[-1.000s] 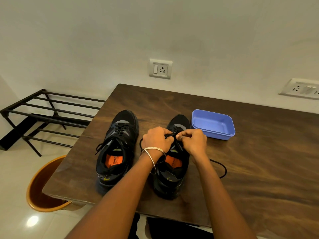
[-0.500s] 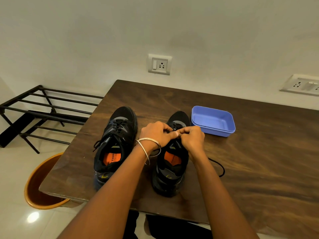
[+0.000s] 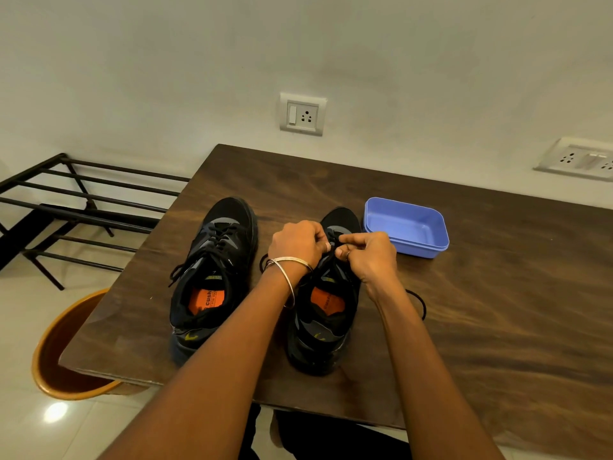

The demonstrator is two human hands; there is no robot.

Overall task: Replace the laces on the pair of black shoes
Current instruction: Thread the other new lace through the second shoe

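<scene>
From the head view, we have both black shoes standing toes-away on the wooden table [image 3: 464,327]. The left shoe [image 3: 212,277] sits at about nine o'clock from our hands, laced, its lace ends hanging loose over the side. The right shoe [image 3: 326,313] lies directly under our hands, and beyond it at two o'clock, just beside its toe, rests the blue tray [image 3: 408,227].

We judge the step in hand to be working the lace [image 3: 418,302] through the upper eyelets of the right shoe. To do it well, we should keep the shoe steady, draw both sides evenly so no slack bunches lower down, and mind the free end trailing on the table at four o'clock so it does not snag.

Our left hand [image 3: 297,242] is curled tight, its fingers closed over the lace at the tongue. Our right hand [image 3: 368,257] is likewise curled narrow, thumb and forefinger pinching the lace close against the left fingertips. The hands touch over the shoe's throat; which eyelet they work at we cannot tell, as the fingers hide it.
</scene>
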